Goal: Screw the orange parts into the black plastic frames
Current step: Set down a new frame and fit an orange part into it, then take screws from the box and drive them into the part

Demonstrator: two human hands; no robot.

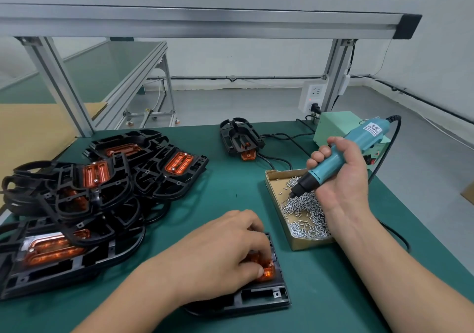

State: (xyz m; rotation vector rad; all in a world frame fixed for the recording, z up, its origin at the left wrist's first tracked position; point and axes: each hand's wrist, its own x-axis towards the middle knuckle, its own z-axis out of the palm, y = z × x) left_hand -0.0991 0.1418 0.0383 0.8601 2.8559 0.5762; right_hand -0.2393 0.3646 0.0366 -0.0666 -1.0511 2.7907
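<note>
**Head view.** Your left hand [225, 250] curls its fingers down over the orange part [266, 272] and pinches it into the frame [259, 298] at the near edge of the table [230, 191]. Your right hand [341, 176] is closed around the driver [331, 163], whose bit dips into the screws [305, 212] heaped in the box [272, 178]. Whether a screw sits on the bit cannot be told.

**Likely faults.**
- The bit may lift no screw, or one hanging askew, and the screw would then start crooked in its hole.
- If your pinch loosens as the driver comes over, the part may shift out of register.
- Your fingers cover much of the part, so a slipping bit could strike them.
- The driver's cable trails beside the box and could drag it.

**Position.** The part lies directly beneath your left fingertips and is mostly hidden by them. It is well apart from the driver hand, leftward and nearer you. The pile [102, 178] of frames with orange parts fitted lies to the left.
</note>
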